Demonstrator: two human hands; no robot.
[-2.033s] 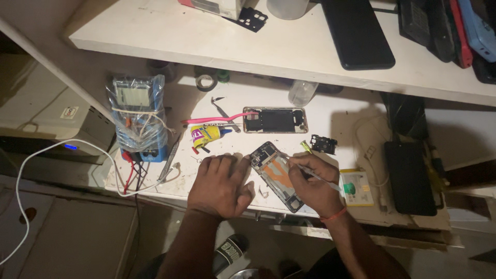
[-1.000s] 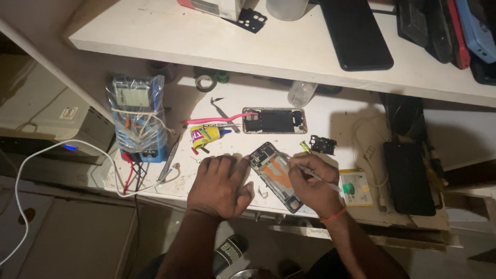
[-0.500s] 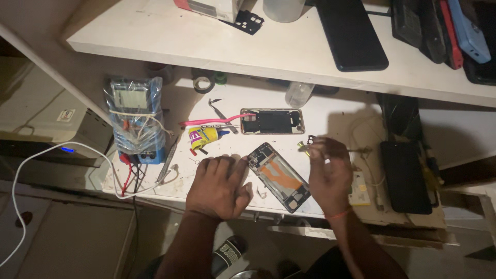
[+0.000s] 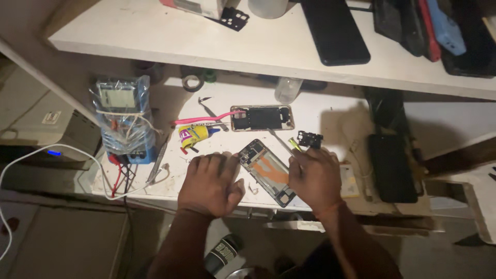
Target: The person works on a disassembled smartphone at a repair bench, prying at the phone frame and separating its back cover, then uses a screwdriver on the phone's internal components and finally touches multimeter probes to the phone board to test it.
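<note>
Counting left to right: one plastic-wrapped multimeter (image 4: 122,120), one glue tube (image 4: 194,135), two opened phones. Left hand (image 4: 211,182) lies flat and released beside the nearer opened phone (image 4: 267,171); right hand (image 4: 316,176) covers its right edge. Whether that hand grips the yellow-tipped tool (image 4: 294,145) cannot be made out.

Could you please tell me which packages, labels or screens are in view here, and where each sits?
Multimeter: left of bench, blue, grey screen, plastic-wrapped.
Glue tube: above the left hand, yellow label, blue cap.
Black phone: upper shelf, dark screen.
Second black phone: right of the right hand, screen dark.
</note>
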